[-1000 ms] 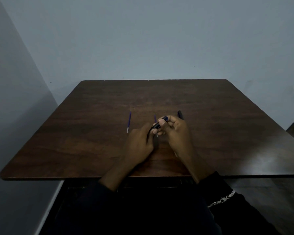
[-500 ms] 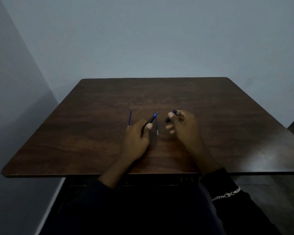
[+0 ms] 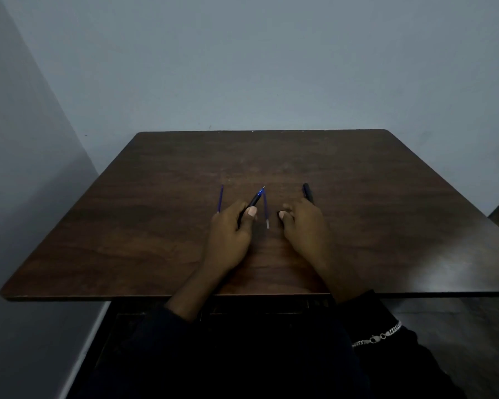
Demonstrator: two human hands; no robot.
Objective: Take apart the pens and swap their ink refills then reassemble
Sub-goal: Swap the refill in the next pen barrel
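Both hands rested on the table (image 3: 127, 254) near its front edge: the left hand (image 3: 228, 236) had its fingers clamped on a pen (image 3: 252, 203) whose blue tip slanted toward the far edge, while the right hand (image 3: 304, 226) lay curled, whether gripping anything could not be told. Farther back, one refill (image 3: 266, 210) lay between the hands and another (image 3: 220, 198) just left of the left hand. A black barrel (image 3: 308, 192) showed beyond the right fingers.

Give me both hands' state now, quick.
Left hand: closed on a dark pen section with a blue tip.
Right hand: fingers curled on the table; cannot tell if it holds anything.
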